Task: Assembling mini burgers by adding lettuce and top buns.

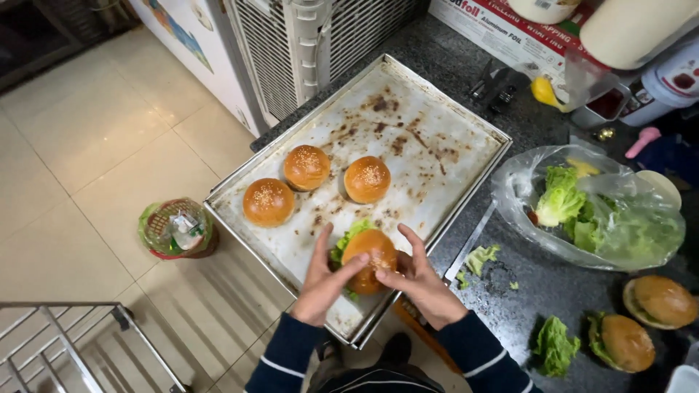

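A burger point(369, 255) with a sesame bun and green lettuce sticking out sits near the front edge of a stained metal baking tray point(437, 124). My left hand point(325, 280) grips its left side and my right hand point(419, 280) grips its right side, fingers spread over the bun. Farther back on the tray stand three more bun-topped burgers: one at the left point(269, 201), one in the middle point(306, 167), one at the right point(367, 179).
On the dark counter to the right lie a clear plastic bag of lettuce point(604, 211), loose lettuce leaves point(555, 346), and two more burgers point(625, 342) point(662, 300). A foil box and containers stand at the back. A small bin point(177, 228) sits on the tiled floor.
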